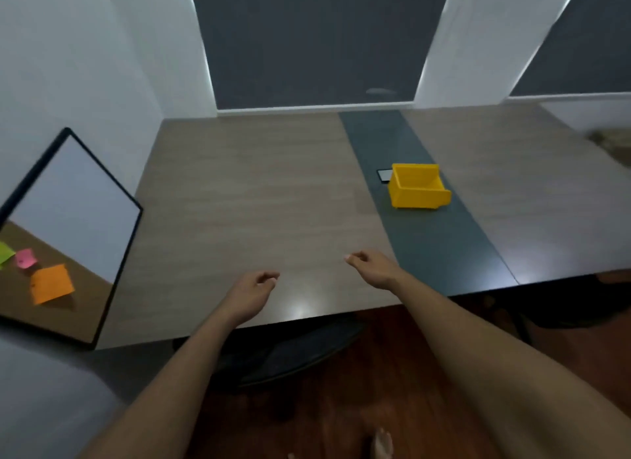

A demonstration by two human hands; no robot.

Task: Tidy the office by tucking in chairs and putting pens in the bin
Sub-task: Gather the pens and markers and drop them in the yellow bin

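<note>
Both bare arms reach forward from the bottom of the frame over the near edge of a wide wood-grain table (246,185). The left hand (251,289) sits just below the centre of the frame, its fingers loosely curled with thumb and forefinger close together, and nothing is in it. The right hand (372,269) is a little higher and to the right, curled in the same loose way and also empty. Neither hand clearly touches the tabletop; whether they hover or rest cannot be told.

A dark grey strip (426,240) runs down the table from the upper middle toward the lower right. On it, right of centre, stands a yellow plastic bin (415,195) with an open top and a lowered front lip; its inside looks empty as far as it shows. Just behind the bin's left corner lies a small dark flat phone-like object (384,176), touching or nearly touching it.

No pen shows on the table. A dark chair (290,352) sits below the table's near edge between the arms, partly under the top. Another dark chair (560,308) shows at the right edge, also partly beneath the table.

At the left edge a black-framed board (73,199) leans, carrying green (5,255), pink (24,258) and orange sticky notes (51,284). A bare foot (382,445) shows on the reddish wood floor (392,373) at the bottom.
</note>
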